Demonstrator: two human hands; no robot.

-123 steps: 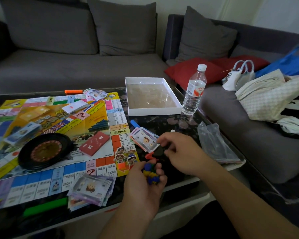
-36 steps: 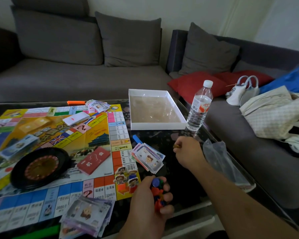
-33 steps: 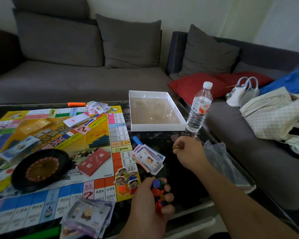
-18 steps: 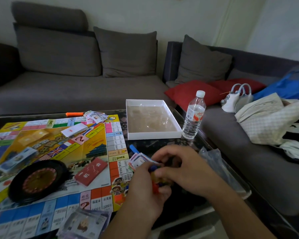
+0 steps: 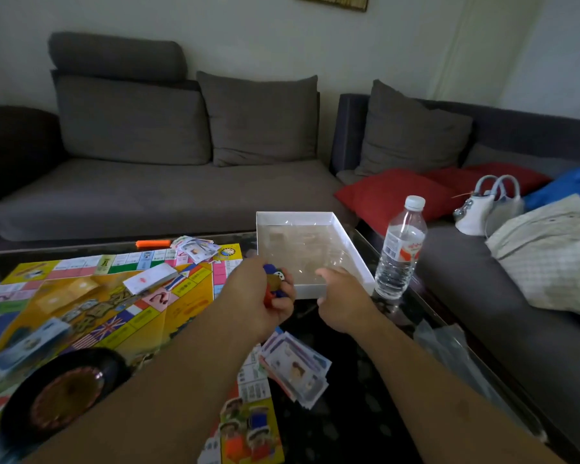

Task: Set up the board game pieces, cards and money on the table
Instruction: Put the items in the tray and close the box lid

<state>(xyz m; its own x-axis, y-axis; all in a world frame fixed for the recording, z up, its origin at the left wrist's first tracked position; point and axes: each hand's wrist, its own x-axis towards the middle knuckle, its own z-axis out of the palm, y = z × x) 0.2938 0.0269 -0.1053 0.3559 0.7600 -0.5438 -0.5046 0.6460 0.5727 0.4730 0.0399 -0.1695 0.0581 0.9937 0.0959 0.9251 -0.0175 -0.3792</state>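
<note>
Fingers of the left hand curl around a cluster of small coloured game pieces, held at the near edge of the white box. Right hand grips that box's near rim. Board lies left on the tabletop.

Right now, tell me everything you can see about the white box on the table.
The white box is a shallow, open rectangular tray, apparently cardboard, with low white walls and a glossy, brownish floor that reflects light. No pieces show inside. It lies flat on the dark table, right of the game board and left of the water bottle. The right hand is at its near edge. The left hand, gripping colored game pieces, is at its near left corner.
</note>
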